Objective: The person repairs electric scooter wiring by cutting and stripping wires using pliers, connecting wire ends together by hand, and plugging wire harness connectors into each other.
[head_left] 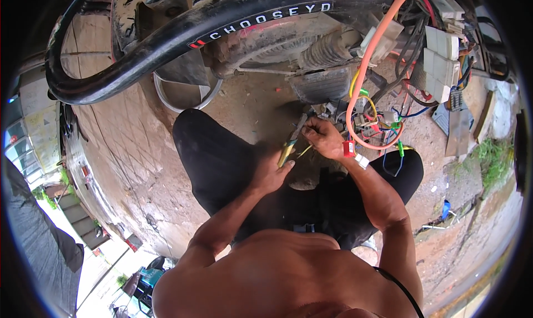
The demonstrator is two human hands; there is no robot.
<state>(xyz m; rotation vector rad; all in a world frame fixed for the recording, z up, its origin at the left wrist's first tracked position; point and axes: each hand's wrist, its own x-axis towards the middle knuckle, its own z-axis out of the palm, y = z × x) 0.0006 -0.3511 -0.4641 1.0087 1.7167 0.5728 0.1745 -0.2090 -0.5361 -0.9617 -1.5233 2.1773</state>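
My left hand [271,172] is closed round the yellow-green handles of a pair of pliers [286,151], whose dark jaws point up and to the right. Beside the jaws, my right hand [325,138] pinches with thumb and forefinger; what lies between the fingertips is too small to make out. A short yellow wire [304,151] shows just below those fingertips. Close to my right wrist hang a red connector [348,148] and a white connector [361,161]. Coloured wires with green connectors [400,148] spread out to the right of that hand.
A thick black tube [139,54] curves across the top. Behind my hands are a ribbed bellows [325,50] and a dark pedal-like block [325,85]. An orange cable [361,76] loops down at the right, near stacked white connector blocks [441,65]. A metal ring [208,97] lies at left.
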